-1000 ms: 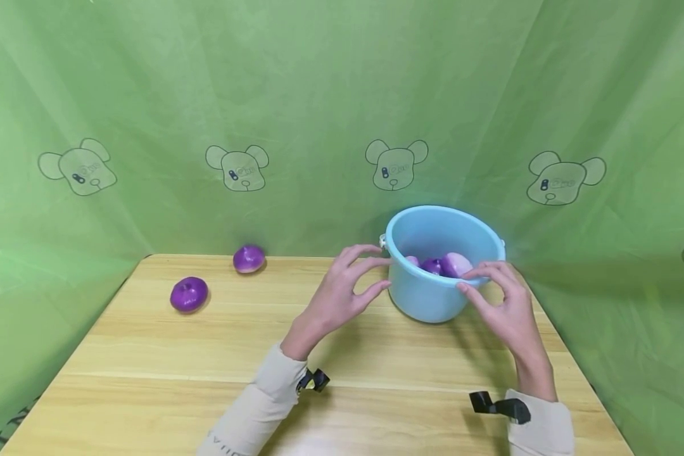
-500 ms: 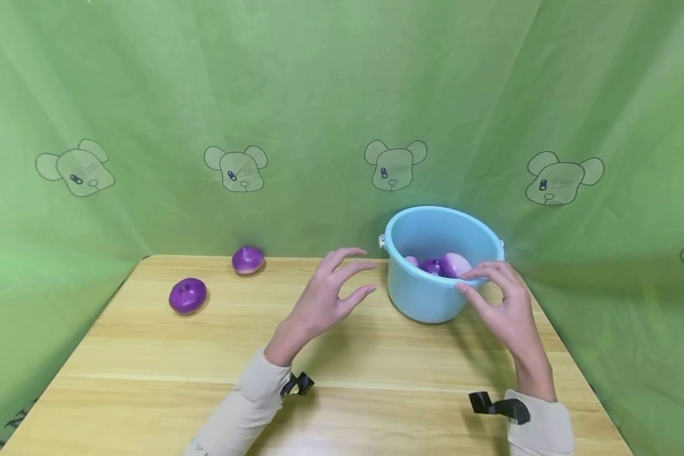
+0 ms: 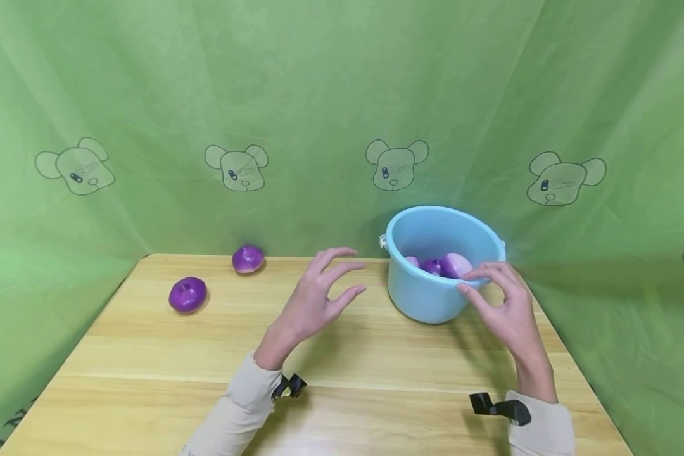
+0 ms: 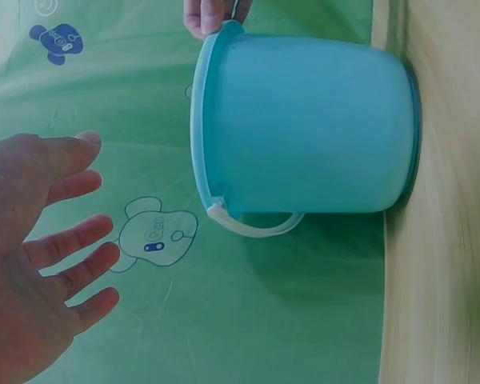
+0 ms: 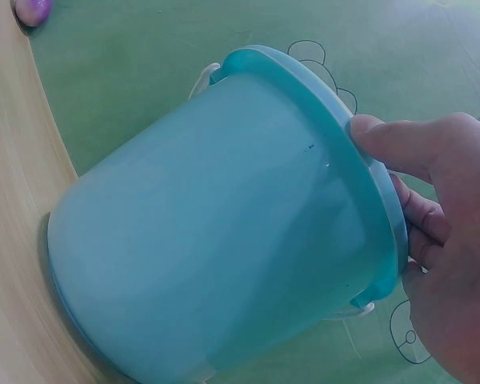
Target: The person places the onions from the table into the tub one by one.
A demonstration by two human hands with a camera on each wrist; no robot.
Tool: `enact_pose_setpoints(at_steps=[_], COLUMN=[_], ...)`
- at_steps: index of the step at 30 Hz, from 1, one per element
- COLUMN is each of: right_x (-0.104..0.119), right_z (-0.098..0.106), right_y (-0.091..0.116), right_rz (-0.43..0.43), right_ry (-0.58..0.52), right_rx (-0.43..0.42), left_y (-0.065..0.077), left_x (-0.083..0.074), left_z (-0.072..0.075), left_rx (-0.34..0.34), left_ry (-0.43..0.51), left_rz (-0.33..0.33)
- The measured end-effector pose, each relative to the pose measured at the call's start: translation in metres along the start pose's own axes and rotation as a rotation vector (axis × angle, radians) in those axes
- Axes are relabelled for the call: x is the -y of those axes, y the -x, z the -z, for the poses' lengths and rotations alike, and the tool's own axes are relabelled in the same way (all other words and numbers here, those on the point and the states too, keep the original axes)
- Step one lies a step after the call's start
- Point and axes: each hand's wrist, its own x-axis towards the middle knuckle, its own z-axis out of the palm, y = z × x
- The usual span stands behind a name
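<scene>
A light blue bucket [image 3: 427,297] stands upright at the back right of the table. Several purple-and-white onions [image 3: 456,265] lie inside it, partly hidden by its front wall. My right hand [image 3: 508,310] pinches the near right rim, thumb outside and fingers over the inside, as the right wrist view also shows. Left of the bucket, my left hand [image 3: 313,297] hovers above the table with fingers apart and nothing in them. Two more purple onions lie at the table's left: one onion [image 3: 188,295] nearer, the other onion [image 3: 247,259] by the back edge.
The wooden table [image 3: 148,392] meets a green curtain [image 3: 319,95] printed with bear heads at its back and sides. A white handle [image 4: 260,230] hangs at the bucket's side in the left wrist view.
My left hand has moved left, away from the bucket's left side. My right hand stays on the rim, and the bucket and onions keep their places.
</scene>
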Motion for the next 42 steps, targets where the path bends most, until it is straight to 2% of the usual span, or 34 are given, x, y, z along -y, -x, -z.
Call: enact_pose_setpoints(at_steps=[16, 33, 42], right_x=[0.0, 0.0, 0.0], right_z=[0.0, -0.001, -0.001], right_y=[0.001, 0.0, 0.0], right_rz=[0.012, 0.022, 0.028], right_ry=[0.005, -0.009, -0.008], right_rx=[-0.006, -0.014, -0.015], left_y=[0.004, 0.007, 0.01], left_x=[0.007, 0.017, 0.026], left_z=[0.013, 0.033, 0.046], left_rx=[-0.03, -0.077, -0.136], left_ry=[0.001, -0.021, -0.04], left_rz=[0.042, 0.103, 0.125])
